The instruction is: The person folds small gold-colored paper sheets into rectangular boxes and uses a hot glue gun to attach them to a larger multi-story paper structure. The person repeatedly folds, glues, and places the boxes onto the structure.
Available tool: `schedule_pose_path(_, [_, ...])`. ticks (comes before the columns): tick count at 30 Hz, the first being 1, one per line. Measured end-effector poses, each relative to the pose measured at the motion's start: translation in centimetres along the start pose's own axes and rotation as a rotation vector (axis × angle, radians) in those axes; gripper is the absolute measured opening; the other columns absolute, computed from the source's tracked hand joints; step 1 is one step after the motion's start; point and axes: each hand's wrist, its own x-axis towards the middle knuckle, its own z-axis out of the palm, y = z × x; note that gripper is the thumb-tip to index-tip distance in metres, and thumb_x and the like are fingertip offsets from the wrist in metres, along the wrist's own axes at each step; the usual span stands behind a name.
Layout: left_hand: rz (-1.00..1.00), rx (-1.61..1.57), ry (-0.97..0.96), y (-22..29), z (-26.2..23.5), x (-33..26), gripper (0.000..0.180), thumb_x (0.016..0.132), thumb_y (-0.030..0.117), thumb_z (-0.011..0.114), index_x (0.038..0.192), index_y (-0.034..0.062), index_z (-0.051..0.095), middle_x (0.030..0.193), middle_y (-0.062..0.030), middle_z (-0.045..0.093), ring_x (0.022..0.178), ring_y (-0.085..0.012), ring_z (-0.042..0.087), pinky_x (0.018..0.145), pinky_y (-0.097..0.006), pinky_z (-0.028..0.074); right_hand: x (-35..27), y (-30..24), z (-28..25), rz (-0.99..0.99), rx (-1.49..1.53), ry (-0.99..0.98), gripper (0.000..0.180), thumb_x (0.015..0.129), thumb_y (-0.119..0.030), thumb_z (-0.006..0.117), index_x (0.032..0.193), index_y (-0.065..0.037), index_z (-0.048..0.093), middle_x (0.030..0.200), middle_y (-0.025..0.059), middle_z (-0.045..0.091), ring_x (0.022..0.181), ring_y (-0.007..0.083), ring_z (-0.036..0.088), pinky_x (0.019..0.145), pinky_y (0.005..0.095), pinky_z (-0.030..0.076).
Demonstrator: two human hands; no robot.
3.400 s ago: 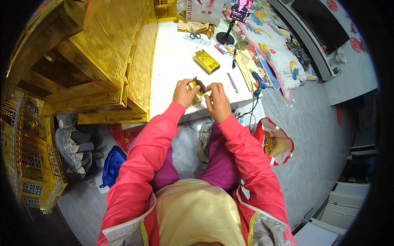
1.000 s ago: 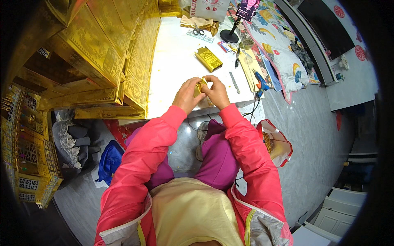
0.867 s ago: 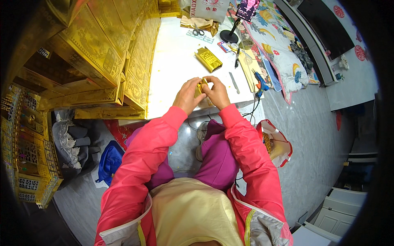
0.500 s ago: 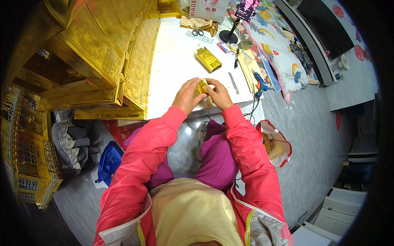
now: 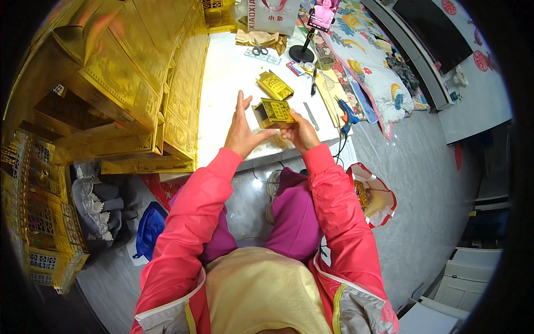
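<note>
Above the near edge of the white table [image 5: 219, 83], my right hand [image 5: 301, 132] grips a small gold paper box [image 5: 276, 113] by its right end. The box's left end gapes and shows a dark inside. My left hand [image 5: 242, 133] is open just left of the box, thumb and fingers spread wide, and holds nothing. A second gold paper box [image 5: 275, 85], of similar size, lies on the table right behind the held one. To the right of the held box lies a grey craft knife [image 5: 311, 116].
Large gold paper structures [image 5: 122, 83] crowd the left side. Scissors [image 5: 260, 49] and a black phone stand [image 5: 301, 53] are at the back. A blue glue gun [image 5: 349, 114] with its cable lies at the right edge. A red-rimmed bag [image 5: 372, 195] stands on the floor.
My left hand has come off the gold box and spread open to the left. The box is turned, showing its patterned face and open end, now in my right hand alone.
</note>
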Motion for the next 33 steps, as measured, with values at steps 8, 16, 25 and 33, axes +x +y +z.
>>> schedule_pose_path(8, [-0.051,0.047,0.017,-0.9,2.1,-0.1,0.095,0.074,0.021,0.084,0.148,0.0011,0.027,0.134,-0.0197,0.051,0.125,-0.0315,0.05,0.1,-0.041,0.044,0.2,1.6,0.5,-0.015,-0.397,0.115,0.042,0.102,-0.038,0.044,0.113,0.0,0.059,0.095,0.0127,0.066,0.071,0.0205,0.064,0.067,0.031,0.055])
schedule_pose_path(16, [-0.15,0.3,0.0,-1.5,4.0,-1.1,0.08,0.072,0.021,0.083,0.136,0.0058,0.037,0.128,-0.0164,0.051,0.118,-0.0351,0.05,0.096,-0.042,0.046,-1.0,2.2,1.1,-0.519,-0.646,0.276,0.015,0.09,-0.012,0.063,0.097,0.0,0.058,0.09,0.0115,0.065,0.064,0.0163,0.064,0.058,0.0302,0.053])
schedule_pose_path(25, [0.004,0.141,-0.023,-2.6,3.6,-2.3,0.032,0.087,0.005,0.068,0.116,0.0061,0.055,0.107,-0.0144,0.06,0.085,-0.0311,0.064,0.075,-0.038,0.053,0.7,2.6,-0.7,-0.515,-0.714,0.256,0.011,0.082,-0.005,0.068,0.093,-0.003,0.066,0.085,0.0082,0.066,0.067,0.0159,0.059,0.065,0.0314,0.049])
schedule_pose_path(33, [0.073,0.203,0.001,-2.2,3.2,-2.1,0.018,0.088,0.008,0.067,0.106,0.0026,0.066,0.094,-0.0141,0.063,0.081,-0.03,0.064,0.073,-0.037,0.052,1.5,3.0,-2.7,-0.423,-0.631,0.208,0.019,0.083,-0.012,0.071,0.098,-0.002,0.066,0.082,0.0084,0.067,0.069,0.0153,0.064,0.061,0.0299,0.051])
